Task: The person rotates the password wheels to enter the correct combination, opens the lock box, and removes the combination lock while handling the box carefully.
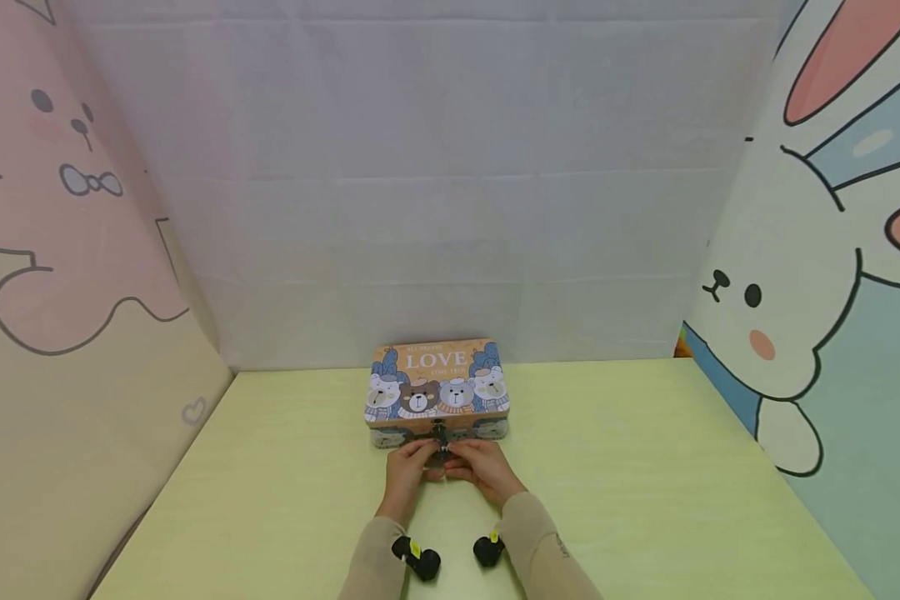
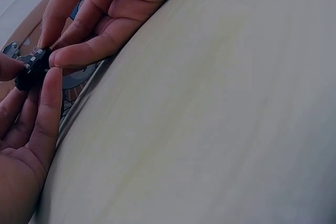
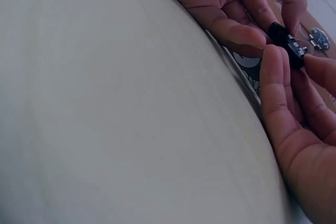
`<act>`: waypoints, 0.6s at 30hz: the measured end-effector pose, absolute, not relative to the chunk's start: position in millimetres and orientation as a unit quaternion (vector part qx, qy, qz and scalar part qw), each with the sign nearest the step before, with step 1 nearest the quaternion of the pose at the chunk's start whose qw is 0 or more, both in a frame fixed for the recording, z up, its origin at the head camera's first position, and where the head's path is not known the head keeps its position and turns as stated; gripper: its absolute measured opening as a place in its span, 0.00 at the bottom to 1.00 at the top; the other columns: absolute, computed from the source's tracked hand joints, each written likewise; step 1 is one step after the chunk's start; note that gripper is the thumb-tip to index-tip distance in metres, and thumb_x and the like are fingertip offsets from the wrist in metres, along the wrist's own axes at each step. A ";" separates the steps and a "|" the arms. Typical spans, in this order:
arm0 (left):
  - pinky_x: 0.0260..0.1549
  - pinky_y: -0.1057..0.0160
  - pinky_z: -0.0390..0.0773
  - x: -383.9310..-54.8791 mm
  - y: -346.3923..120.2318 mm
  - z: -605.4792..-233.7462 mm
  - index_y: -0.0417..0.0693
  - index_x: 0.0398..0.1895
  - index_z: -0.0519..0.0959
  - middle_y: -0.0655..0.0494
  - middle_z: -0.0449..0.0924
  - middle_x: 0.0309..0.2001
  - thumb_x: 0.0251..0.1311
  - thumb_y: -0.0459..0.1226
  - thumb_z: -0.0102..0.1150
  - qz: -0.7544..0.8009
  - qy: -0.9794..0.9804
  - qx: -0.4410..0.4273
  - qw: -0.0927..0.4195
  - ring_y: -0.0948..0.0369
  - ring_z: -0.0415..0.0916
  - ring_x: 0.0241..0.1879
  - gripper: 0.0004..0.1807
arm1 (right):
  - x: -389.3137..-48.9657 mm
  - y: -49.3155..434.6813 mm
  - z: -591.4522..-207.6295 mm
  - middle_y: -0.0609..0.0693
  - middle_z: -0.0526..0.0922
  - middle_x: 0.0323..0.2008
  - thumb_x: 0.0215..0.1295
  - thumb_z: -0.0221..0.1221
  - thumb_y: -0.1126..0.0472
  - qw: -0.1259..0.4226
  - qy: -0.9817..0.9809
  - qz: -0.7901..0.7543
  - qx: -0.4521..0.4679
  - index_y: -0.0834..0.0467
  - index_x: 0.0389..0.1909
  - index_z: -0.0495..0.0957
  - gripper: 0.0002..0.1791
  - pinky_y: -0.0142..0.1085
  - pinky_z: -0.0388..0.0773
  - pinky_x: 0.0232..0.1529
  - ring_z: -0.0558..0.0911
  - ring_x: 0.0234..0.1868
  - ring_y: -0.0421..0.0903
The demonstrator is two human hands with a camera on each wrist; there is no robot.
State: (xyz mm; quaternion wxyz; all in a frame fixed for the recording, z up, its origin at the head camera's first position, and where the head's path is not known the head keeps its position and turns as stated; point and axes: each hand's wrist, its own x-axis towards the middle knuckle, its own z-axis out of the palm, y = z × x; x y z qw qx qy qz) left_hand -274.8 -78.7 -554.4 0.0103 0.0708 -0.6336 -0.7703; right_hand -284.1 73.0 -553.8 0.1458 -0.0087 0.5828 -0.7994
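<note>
A tin box [image 1: 438, 358] with bears and the word LOVE on its lid stands closed near the back of the table. At its front, my left hand [image 1: 405, 475] and right hand [image 1: 489, 468] meet around a small black combination padlock [image 1: 442, 454]. In the left wrist view, the black padlock [image 2: 34, 69] shows small silvery parts along one face. Thumbs and fingers of both hands pinch it from either side. The silvery clasp [image 3: 319, 39] of the box appears just beyond the padlock in the right wrist view. Fingers cover part of the padlock.
The pale yellow table [image 1: 270, 492] spreads around the box. A white cloth wall [image 1: 450, 208] rises behind it. Panels with a cartoon bear [image 1: 82, 250] and a rabbit [image 1: 795, 292] flank the sides. Black wrist cameras [image 1: 423, 565] sit at both sleeves.
</note>
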 end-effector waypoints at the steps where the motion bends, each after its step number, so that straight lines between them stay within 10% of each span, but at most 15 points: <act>1: 0.24 0.63 0.87 -274.7 -78.5 -554.5 0.22 0.48 0.79 0.45 0.84 0.42 0.63 0.29 0.61 -0.772 -0.632 0.069 0.012 0.62 0.81 0.28 0.15 | -283.9 73.0 -553.6 0.53 0.82 0.31 0.73 0.53 0.69 0.146 0.582 -0.800 -0.009 0.82 0.53 0.72 0.18 0.33 0.87 0.37 0.83 0.29 0.41; 18: 0.25 0.62 0.87 -276.7 -76.6 -555.4 0.25 0.46 0.81 0.50 0.84 0.39 0.60 0.30 0.66 -0.769 -0.634 0.074 0.019 0.61 0.82 0.24 0.15 | -283.6 72.7 -552.6 0.53 0.83 0.29 0.72 0.54 0.69 0.146 0.580 -0.801 -0.007 0.81 0.52 0.74 0.17 0.33 0.87 0.37 0.83 0.29 0.41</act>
